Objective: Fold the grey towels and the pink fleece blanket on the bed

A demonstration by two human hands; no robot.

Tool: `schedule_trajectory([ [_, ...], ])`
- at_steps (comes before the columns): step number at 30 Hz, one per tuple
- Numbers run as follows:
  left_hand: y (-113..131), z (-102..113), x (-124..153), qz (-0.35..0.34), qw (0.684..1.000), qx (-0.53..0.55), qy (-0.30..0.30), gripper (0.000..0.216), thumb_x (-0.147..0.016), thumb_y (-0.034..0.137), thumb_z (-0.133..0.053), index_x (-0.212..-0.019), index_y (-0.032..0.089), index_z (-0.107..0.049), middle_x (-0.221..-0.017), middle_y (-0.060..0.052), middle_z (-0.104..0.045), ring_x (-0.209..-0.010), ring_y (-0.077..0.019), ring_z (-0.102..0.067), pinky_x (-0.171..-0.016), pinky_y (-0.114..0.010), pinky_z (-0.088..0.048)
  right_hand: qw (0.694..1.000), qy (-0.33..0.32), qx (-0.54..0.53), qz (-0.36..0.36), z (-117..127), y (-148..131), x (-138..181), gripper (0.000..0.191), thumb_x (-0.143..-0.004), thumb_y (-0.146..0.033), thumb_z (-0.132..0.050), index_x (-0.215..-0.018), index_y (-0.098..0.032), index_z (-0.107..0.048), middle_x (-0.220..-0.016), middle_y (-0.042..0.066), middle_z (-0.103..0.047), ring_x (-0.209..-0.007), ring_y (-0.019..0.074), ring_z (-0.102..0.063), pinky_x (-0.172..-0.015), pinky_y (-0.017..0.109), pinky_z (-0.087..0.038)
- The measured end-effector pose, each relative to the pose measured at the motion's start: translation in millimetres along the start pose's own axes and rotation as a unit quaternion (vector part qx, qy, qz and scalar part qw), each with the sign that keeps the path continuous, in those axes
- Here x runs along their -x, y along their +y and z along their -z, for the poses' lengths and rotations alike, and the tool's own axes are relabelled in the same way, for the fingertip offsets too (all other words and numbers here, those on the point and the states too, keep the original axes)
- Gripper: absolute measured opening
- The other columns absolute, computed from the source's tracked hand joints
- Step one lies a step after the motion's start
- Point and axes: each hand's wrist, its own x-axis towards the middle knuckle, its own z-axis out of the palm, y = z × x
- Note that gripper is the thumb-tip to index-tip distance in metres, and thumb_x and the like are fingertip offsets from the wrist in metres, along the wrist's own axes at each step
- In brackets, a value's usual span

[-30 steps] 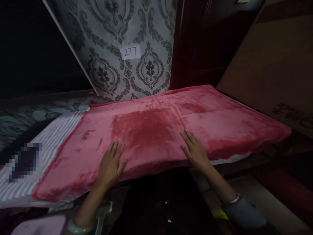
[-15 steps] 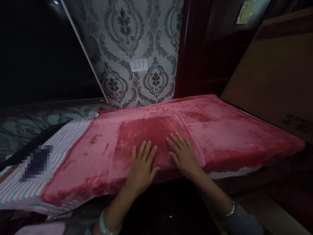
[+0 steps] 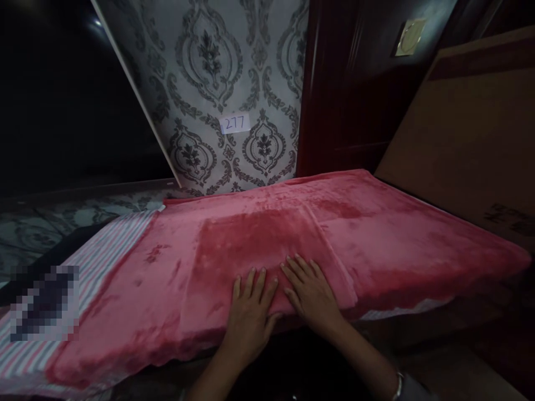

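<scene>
A red plush blanket (image 3: 376, 239) lies spread over a flat surface in front of me. My left hand (image 3: 251, 314) rests flat on its near edge, fingers stretched out and slightly apart. My right hand (image 3: 311, 295) lies flat right beside it, fingers spread, almost touching the left. Both palms press on a darker brushed patch of the blanket (image 3: 251, 239). Neither hand holds anything. A bracelet shows on my right wrist (image 3: 397, 384).
A striped pink and white cloth (image 3: 96, 256) shows under the blanket at the left. Patterned wallpaper with a paper label reading 277 (image 3: 234, 123) stands behind. A dark red wooden door (image 3: 355, 100) and a brown cardboard panel (image 3: 468, 133) are at the right.
My hands were wide apart on the blanket's near edge and have slid together toward the middle. The view has shifted slightly down and closer.
</scene>
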Motion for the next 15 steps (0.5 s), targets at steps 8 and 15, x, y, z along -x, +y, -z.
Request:
schedule_trajectory([
  [8, -42, 65, -57, -0.012, 0.966, 0.25, -0.065, 0.046, -0.104, 0.036, -0.031, -0.138, 0.028, -0.061, -0.139, -0.003, -0.065, -0.129, -0.0184, -0.06, -0.115, -0.04, -0.046, 0.995, -0.083, -0.059, 0.023, 47, 2, -33, 0.045, -0.098, -0.027, -0.053, -0.141, -0.018, -0.06, -0.146, 0.011, -0.056, -0.142, 0.0281, -0.044, -0.119, 0.052, -0.035],
  [15, -45, 37, -195, -0.054, 0.954, 0.185, -0.23, 0.064, -0.098, 0.042, -0.047, -0.157, 0.02, -0.036, -0.166, -0.011, -0.028, -0.155, -0.0274, -0.02, -0.126, -0.054, -0.02, 0.989, -0.14, -0.052, 0.02, 31, -4, -46, 0.062, -0.1, -0.048, -0.055, -0.155, -0.024, -0.042, -0.161, 0.011, -0.035, -0.152, 0.0298, -0.023, -0.123, 0.058, -0.022],
])
